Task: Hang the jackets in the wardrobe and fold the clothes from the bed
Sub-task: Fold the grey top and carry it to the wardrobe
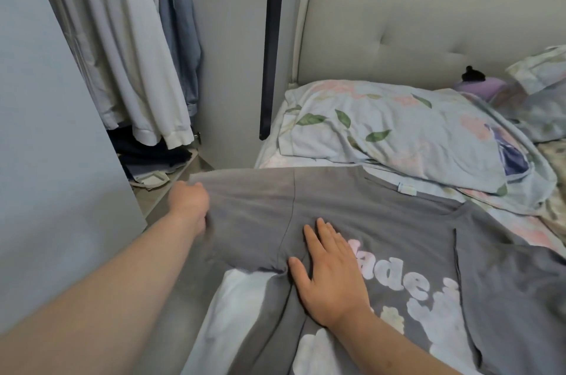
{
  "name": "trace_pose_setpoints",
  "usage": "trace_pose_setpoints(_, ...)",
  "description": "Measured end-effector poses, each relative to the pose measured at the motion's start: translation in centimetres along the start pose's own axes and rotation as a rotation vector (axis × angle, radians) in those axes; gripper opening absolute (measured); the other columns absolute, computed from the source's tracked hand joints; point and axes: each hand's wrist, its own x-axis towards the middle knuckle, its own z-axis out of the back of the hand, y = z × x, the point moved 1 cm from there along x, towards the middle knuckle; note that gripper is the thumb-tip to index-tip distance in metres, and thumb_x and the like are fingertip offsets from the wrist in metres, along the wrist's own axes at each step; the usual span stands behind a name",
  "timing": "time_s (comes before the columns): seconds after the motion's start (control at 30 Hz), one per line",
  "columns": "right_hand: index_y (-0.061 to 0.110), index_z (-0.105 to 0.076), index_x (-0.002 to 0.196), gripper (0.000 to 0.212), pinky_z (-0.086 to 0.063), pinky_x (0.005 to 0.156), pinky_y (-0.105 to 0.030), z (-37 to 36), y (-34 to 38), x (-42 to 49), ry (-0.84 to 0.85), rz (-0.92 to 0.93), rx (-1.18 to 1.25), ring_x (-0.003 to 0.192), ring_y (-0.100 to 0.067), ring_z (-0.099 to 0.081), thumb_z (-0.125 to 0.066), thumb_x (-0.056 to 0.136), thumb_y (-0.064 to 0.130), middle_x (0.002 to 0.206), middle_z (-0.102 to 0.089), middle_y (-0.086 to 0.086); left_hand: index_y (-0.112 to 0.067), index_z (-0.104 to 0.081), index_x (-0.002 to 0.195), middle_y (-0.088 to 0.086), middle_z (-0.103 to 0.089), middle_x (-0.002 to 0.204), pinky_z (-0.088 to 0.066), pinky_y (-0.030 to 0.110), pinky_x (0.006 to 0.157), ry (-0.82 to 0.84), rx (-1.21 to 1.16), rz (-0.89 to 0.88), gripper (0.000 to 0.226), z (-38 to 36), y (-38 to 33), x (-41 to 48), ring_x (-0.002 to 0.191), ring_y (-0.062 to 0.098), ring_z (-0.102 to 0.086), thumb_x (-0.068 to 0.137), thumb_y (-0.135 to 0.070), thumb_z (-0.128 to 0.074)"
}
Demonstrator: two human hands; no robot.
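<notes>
Sleeve (pixel 245 215) in left hand (pixel 190 203); right hand (pixel 327 276) flat on shirt (pixel 398 221).

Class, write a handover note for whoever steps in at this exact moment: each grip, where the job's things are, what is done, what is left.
Left grip, a bare hand, holds the sleeve end of the grey T-shirt on the wardrobe side.
Right grip, flat and open, presses the shirt beside the armpit seam.
The T-shirt lies spread on the bed, print up, not yet folded.
Garments hang in the open wardrobe; whether they are the jackets is unclear.
Left: fold this shirt. No other clothes to fold are in view.
</notes>
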Motion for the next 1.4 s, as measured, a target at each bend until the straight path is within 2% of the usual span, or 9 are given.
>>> trace_pose_setpoints(0.17,0.028,-0.022,0.156,0.085,0.009,0.119,-0.027,0.0,0.1,0.0,0.024,-0.004,-0.037,0.151,-0.013,-0.003,-0.013,0.082,0.070,0.165,-0.006,0.003,-0.012,-0.073,0.100,0.009,-0.076,0.094,-0.060,0.037,0.057,0.496,-0.130,0.307,0.038,2.3,1.2,-2.6,0.077,0.023,-0.074,0.092,-0.047,-0.060)
trace_pose_setpoints(0.27,0.028,-0.023,0.155,0.085,0.008,0.119,-0.026,0.0,0.1,0.0,0.031,0.001,-0.043,0.151,-0.013,-0.004,-0.013,0.082,0.069,0.165,-0.008,0.002,-0.004,-0.068,0.114,0.017,-0.074,0.099,-0.061,0.039,0.057,0.676,-0.154,0.368,0.042,3.3,3.1,-4.4,0.075,0.028,-0.074,0.078,-0.026,-0.067)
trace_pose_setpoints(0.63,0.032,-0.022,0.155,0.081,0.001,0.122,-0.030,1.0,0.3,0.3,0.113,-0.008,0.032,0.151,-0.013,-0.005,-0.018,0.084,0.071,0.165,-0.010,0.003,-0.017,-0.063,0.111,0.020,-0.073,0.100,-0.060,0.035,0.060,0.658,-0.688,0.211,0.052,1.2,-0.7,-6.6,0.080,0.029,-0.074,0.086,0.013,-0.030)
trace_pose_setpoints(0.8,0.038,-0.057,0.130,0.046,-0.019,0.112,-0.027,5.8,0.2,2.4,0.368,-0.317,0.749,0.134,-0.012,-0.037,-0.044,0.092,0.060,0.136,-0.053,0.018,-0.021,-0.056,0.134,0.013,-0.070,0.109,-0.058,0.034,0.062,0.663,-0.438,0.031,0.072,0.1,-5.1,-7.8,0.083,0.027,-0.069,0.079,0.017,-0.032)
trace_pose_setpoints(0.9,0.027,-0.066,0.092,0.023,-0.050,0.068,-0.011,9.4,-0.8,2.6,0.243,-0.398,1.189,0.080,0.007,-0.065,-0.047,0.100,0.039,0.078,-0.071,0.021,-0.021,-0.053,0.139,0.004,-0.070,0.116,-0.059,0.035,0.076,0.598,-0.223,-0.144,0.076,-2.3,-7.6,-10.0,0.091,0.025,-0.070,0.075,0.018,-0.039)
trace_pose_setpoints(1.0,0.023,-0.067,0.092,0.021,-0.050,0.058,-0.011,11.6,-2.9,0.6,0.052,-0.421,1.209,0.069,0.005,-0.067,-0.049,0.101,0.026,0.080,-0.073,0.014,-0.032,-0.048,0.142,-0.008,-0.062,0.127,-0.058,0.030,0.064,0.601,0.145,-0.422,0.080,-6.1,-9.2,-13.8,0.076,0.019,-0.070,0.074,0.011,-0.047)
trace_pose_setpoints(1.13,0.029,-0.065,0.102,0.014,-0.052,0.084,-0.028,12.4,-5.8,-4.3,-0.029,-0.476,1.104,0.098,-0.009,-0.062,-0.052,0.100,0.026,0.106,-0.067,0.008,-0.034,-0.029,0.152,-0.011,-0.045,0.145,-0.041,0.001,0.082,0.775,0.488,-0.613,0.084,-11.6,-6.8,-18.6,0.125,0.009,-0.048,0.078,-0.003,-0.058)
trace_pose_setpoints(1.27,0.034,-0.067,0.105,0.016,-0.054,0.087,-0.026,14.2,-7.2,-9.5,0.037,-0.431,0.994,0.096,-0.003,-0.065,-0.055,0.096,0.027,0.102,-0.071,0.015,-0.029,-0.019,0.156,-0.003,-0.035,0.155,-0.031,0.018,0.100,0.960,0.682,-0.418,0.087,-12.2,-1.6,-22.4,0.138,0.013,-0.038,0.086,-0.038,-0.069)
trace_pose_setpoints(1.4,0.030,-0.068,0.104,0.017,-0.053,0.062,-0.023,16.1,-9.8,-15.7,-0.033,-0.560,0.964,0.075,-0.003,-0.065,-0.061,0.093,0.019,0.093,-0.072,0.010,-0.028,-0.039,0.148,-0.001,-0.060,0.129,-0.047,0.025,0.091,0.787,0.613,-0.477,0.064,-7.4,0.4,-24.7,0.108,0.009,-0.059,0.090,-0.030,-0.066)
